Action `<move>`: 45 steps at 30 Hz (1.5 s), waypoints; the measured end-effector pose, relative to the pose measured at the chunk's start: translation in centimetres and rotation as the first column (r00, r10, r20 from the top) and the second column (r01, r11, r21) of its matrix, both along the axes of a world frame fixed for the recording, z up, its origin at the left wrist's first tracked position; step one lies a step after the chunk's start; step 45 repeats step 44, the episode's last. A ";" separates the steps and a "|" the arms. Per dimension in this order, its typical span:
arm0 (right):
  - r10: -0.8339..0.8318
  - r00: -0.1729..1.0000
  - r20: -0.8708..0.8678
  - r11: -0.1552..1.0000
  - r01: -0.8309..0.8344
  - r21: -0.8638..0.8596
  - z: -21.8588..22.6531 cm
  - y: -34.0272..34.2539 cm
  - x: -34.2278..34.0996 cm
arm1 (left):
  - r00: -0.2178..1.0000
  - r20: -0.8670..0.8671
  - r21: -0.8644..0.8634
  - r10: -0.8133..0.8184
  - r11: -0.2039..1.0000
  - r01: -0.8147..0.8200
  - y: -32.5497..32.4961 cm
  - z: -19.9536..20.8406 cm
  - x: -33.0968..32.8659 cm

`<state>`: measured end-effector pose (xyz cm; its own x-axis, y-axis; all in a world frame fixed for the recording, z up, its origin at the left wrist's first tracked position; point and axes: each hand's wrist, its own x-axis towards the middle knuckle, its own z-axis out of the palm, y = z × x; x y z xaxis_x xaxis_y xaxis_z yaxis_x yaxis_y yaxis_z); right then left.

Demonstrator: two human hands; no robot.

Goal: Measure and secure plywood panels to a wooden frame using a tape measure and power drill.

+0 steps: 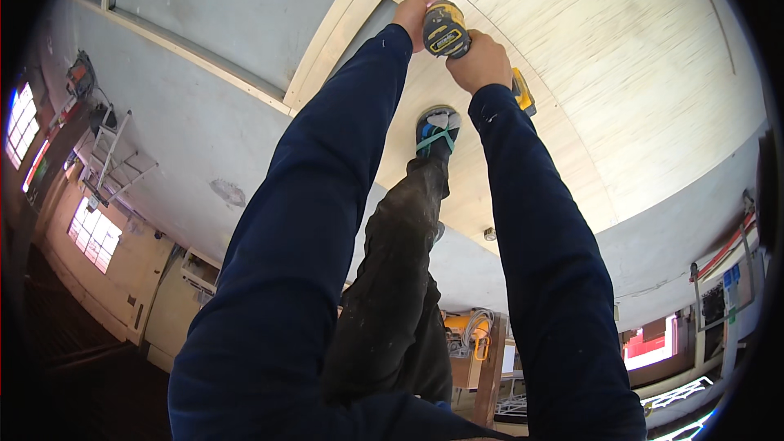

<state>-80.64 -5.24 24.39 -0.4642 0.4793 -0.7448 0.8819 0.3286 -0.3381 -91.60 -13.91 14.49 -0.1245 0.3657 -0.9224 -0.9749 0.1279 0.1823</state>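
My right hand (480,64) is wrapped around the grip of a yellow and black cordless drill driver (446,30). Below the hand, beside my sleeve, its yellow battery (523,91) sticks out. The driver's bit points away from me, toward a curved wooden frame (347,12) at the far side. Close against the driver's left side is my left hand (415,21), its fingers drawn together near the bit's tip. What those fingers pinch, if anything, is too small to make out. Under both hands lies a pale plywood sheet (584,41) with a curved line across it.
My shoe (438,129) stands on the plywood. Straight timber rails (192,60) join the frame on the grey floor (269,143). A small round object (490,233) sits near the sheet's edge. A stepladder (114,159) stands left; an orange tool (469,328) is behind me.
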 end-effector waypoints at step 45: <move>-0.581 0.806 -0.110 0.813 0.580 -0.051 1.5 -2.5 13.3 | 0.828 -0.005 -0.057 -0.561 0.827 0.560 5.9 -2.7 12.0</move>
